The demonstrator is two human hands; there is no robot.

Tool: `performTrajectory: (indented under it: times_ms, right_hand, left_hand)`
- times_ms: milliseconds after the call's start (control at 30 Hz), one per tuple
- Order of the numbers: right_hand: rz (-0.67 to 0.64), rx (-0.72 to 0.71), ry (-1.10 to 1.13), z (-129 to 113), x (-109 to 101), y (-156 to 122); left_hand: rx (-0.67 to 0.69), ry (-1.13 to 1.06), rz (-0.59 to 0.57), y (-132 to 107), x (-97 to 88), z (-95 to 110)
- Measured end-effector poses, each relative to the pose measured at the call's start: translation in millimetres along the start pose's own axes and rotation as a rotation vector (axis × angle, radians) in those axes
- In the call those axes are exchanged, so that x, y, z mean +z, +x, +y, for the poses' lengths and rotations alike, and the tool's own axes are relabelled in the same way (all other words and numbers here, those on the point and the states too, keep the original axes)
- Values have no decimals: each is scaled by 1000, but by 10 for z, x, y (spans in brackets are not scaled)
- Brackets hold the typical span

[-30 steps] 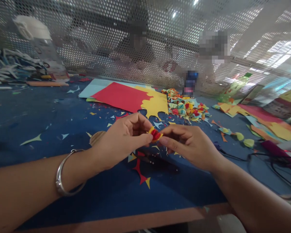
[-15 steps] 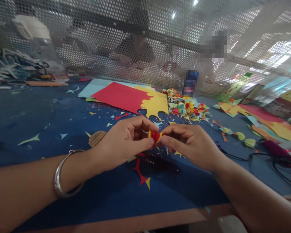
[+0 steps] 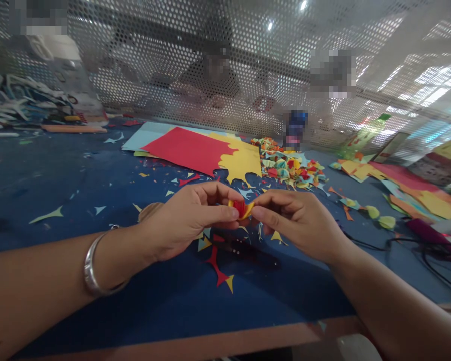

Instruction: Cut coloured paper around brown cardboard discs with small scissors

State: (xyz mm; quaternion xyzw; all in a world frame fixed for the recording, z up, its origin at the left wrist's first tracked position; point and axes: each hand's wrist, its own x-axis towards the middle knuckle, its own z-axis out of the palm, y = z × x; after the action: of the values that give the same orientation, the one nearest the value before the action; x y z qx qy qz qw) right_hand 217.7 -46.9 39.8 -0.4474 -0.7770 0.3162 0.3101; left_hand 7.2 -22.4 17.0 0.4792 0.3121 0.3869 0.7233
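A small folded red and yellow paper piece [image 3: 241, 208] is pinched between the fingertips of both my hands, a little above the blue table [image 3: 60, 185]. My left hand [image 3: 188, 218], with a silver bangle [image 3: 93, 265] on its wrist, closes thumb and forefinger on the piece's left side. My right hand [image 3: 296, 220] closes on its right side. Under the hands lie red and yellow paper offcuts [image 3: 218, 268] and a dark tool [image 3: 248, 248], partly hidden.
Red [image 3: 188, 148] and yellow [image 3: 244, 160] paper sheets lie behind the hands, beside a heap of small folded coloured pieces [image 3: 291, 168]. More coloured sheets [image 3: 409, 188] and a black cable [image 3: 417, 250] are at right. A perforated metal screen [image 3: 225, 65] stands behind, people beyond it.
Both hands have lifted slightly and worked the folded piece between the fingertips; it looks a little more closed. Everything on the table stays put.
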Motion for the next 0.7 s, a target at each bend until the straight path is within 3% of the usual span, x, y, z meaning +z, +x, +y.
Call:
performTrajectory:
  times_ms: [367, 700]
  right_hand:
    - [85, -1, -41, 16, 23, -12]
    - [247, -72, -156, 64, 86, -27]
  left_hand:
    - [-27, -35, -18, 16, -42, 2]
    - [-154, -196, 92, 46, -14, 52]
